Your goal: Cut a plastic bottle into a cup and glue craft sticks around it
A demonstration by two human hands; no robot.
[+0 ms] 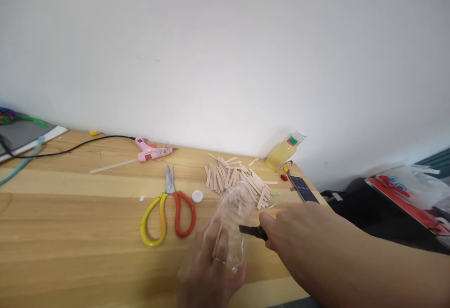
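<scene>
My left hand [214,261] is wrapped round a clear plastic bottle [235,219], which lies tilted with its neck pointing away from me. A ring shows on one finger, and the hand is a little blurred. My right hand [298,228] grips a utility knife [253,231], its dark blade at the side of the bottle; I cannot tell whether it has cut in. Beyond the bottle lies a pile of wooden craft sticks [228,174]. Left of the bottle are a white bottle cap [197,196] and scissors [169,205] with one yellow and one red handle.
A pink glue gun [149,152] with its glue stick and black cord [87,141] lies near the wall. At the back right stand a yellowish bag [283,153] and a phone [302,188]. Dark bags [362,209] sit beyond the right table edge.
</scene>
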